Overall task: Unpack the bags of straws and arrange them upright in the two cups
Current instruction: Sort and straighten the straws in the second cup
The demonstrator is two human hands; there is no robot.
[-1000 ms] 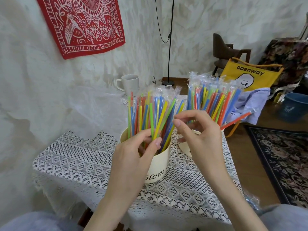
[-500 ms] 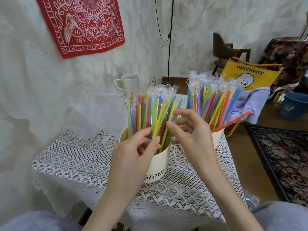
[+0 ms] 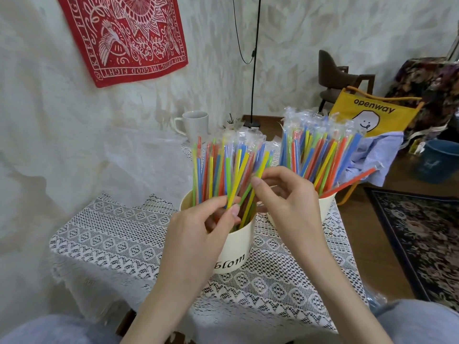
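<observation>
A cream cup marked "Slom" point(image 3: 238, 247) stands on the lace-covered table point(image 3: 119, 244), packed with wrapped coloured straws point(image 3: 223, 170) standing upright. My left hand point(image 3: 201, 229) sits at the cup's near rim, thumb and fingers pinching the lower part of some straws. My right hand point(image 3: 285, 197) reaches in from the right, its fingers curled round leaning yellow and green straws. Behind my right hand a second cream cup point(image 3: 325, 207) holds another bundle of straws point(image 3: 320, 150); one orange straw point(image 3: 352, 181) leans far out to the right.
A white mug point(image 3: 195, 124) stands at the table's far edge by the wall. A yellow "openway" chair with a blue shirt point(image 3: 372, 115), a blue bucket point(image 3: 439, 160), a patterned rug point(image 3: 422, 234) and crumpled plastic by my right knee point(image 3: 377, 300) lie to the right.
My right hand has moved left and down from the gap between the cups to the near cup's straws. My left hand stays at the rim, working the straws.
</observation>
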